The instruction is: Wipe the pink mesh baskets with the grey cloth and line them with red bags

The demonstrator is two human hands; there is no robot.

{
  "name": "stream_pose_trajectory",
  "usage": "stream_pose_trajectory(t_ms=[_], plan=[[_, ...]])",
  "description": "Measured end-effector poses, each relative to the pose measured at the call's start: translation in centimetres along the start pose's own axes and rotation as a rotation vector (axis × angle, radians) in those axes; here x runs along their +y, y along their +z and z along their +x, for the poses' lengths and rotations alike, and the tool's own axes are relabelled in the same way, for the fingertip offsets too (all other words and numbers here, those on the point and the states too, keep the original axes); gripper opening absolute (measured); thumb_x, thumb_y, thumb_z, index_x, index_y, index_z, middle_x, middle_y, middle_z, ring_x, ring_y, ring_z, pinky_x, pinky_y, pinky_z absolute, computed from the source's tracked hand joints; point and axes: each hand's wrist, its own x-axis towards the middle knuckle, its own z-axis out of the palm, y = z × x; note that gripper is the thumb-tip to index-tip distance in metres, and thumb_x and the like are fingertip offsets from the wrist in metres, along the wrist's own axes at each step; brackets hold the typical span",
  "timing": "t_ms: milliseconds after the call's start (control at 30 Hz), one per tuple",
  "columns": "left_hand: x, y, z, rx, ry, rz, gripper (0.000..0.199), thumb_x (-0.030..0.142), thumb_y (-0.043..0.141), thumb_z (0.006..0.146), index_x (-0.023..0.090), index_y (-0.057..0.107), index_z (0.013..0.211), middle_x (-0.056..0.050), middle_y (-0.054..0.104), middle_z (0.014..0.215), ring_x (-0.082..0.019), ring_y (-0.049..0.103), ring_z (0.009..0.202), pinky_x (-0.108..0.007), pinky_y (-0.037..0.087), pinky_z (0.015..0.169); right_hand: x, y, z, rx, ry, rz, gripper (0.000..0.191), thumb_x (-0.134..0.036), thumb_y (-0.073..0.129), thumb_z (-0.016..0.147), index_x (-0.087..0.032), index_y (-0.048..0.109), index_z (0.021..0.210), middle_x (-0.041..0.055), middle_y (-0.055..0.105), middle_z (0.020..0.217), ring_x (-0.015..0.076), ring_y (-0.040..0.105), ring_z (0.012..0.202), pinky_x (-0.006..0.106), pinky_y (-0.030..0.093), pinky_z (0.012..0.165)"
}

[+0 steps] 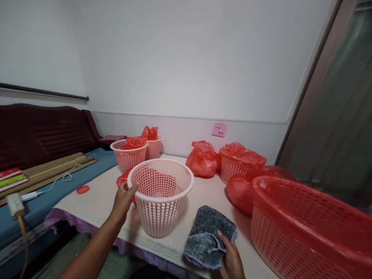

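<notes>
Right hand: the right hand (pixel 232 257) is at the near edge of the tabletop (pixel 101 205), closed on the folded cloth (pixel 206 236), thumb on top, fingers beneath and mostly hidden.
Folded cloth: dark, flecked, pale-edged; held at its right side. Long axis only weakly marked, running roughly from near edge to far edge. Contact with the tabletop cannot be determined.
Red basket: the red basket (pixel 308 228) occupies the right of the tabletop, beside the right hand and apart from it. Near right corner of the tabletop not seen.
Left hand: the left hand (pixel 123 201) grips the rim of the pale basket (pixel 159 217) at its left, thumb over the rim.
Pale basket: appears upright, standing inward from the near edge.
Governing relation: the pale basket lies left of the folded cloth and farther from the near edge, a gap between them. The left hand is the nearer to the basket, the right hand to the cloth.
Red bag: the red bag (pixel 123 176) shows behind the basket's left rim; its full extent is obscured.
Red disc: the red disc (pixel 83 189) lies flat toward the tabletop's left edge.
Far edge: two bag-topped baskets (pixel 130 159) at left; a knotted bag (pixel 203 161) and a lined basket (pixel 235 168) at right.
Wall: pink note (pixel 219 130) attached, beyond the far edge.
</notes>
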Motion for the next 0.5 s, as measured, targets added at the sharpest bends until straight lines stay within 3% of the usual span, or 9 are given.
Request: stream_pose_trajectory(t_ms=[100, 233, 367, 500], plan=[[0.4, 0.6, -1.0, -0.067, -0.004, 0.008, 0.043, 0.028, 0.062, 0.069, 0.014, 0.060, 0.109, -0.007, 0.070, 0.094, -0.023, 0.066, 0.086, -0.040, 0.052, 0.083, -2.0, 0.0, -0.9, 0.050, -0.032, -0.021, 0.080, -0.029, 0.084, 0.053, -0.018, 0.052, 0.125, 0.0004, 0.075, 0.083, 0.0254, 0.071, 0.077, 0.037, 0.056, 0.073], [1.3, 1.0, -4.2, -0.095, 0.035, 0.042, 0.046, 0.017, 0.054, 0.068, 0.018, 0.056, 0.114, -0.006, 0.067, 0.105, -0.023, 0.062, 0.099, -0.040, 0.045, 0.094, -6.1, 0.8, -1.9, 0.077, -0.210, -0.088, 0.078, -0.033, 0.084, 0.054, -0.023, 0.054, 0.125, -0.0009, 0.074, 0.090, 0.0241, 0.070, 0.082, 0.037, 0.055, 0.077], [2.4, 1.7, -7.8, -0.143, 0.062, 0.054, 0.057, 0.012, 0.048, 0.067, 0.020, 0.051, 0.123, -0.007, 0.061, 0.120, -0.024, 0.055, 0.115, -0.040, 0.035, 0.105, -9.8, 4.1, -2.9, 0.016, -0.482, -0.301, 0.067, -0.037, 0.080, 0.060, -0.020, 0.057, 0.121, 0.0040, 0.073, 0.100, 0.0267, 0.067, 0.095, 0.039, 0.052, 0.086], [2.5, 2.6, -11.1, -0.195, 0.061, 0.052, 0.067, 0.010, 0.045, 0.069, 0.019, 0.040, 0.135, -0.009, 0.052, 0.135, -0.023, 0.044, 0.129, -0.039, 0.028, 0.111, -11.0, 8.8, -4.3, -0.081, -0.720, -0.540, 0.056, -0.041, 0.074, 0.067, -0.018, 0.058, 0.116, 0.0071, 0.070, 0.107, 0.0264, 0.064, 0.100, 0.040, 0.048, 0.092]])
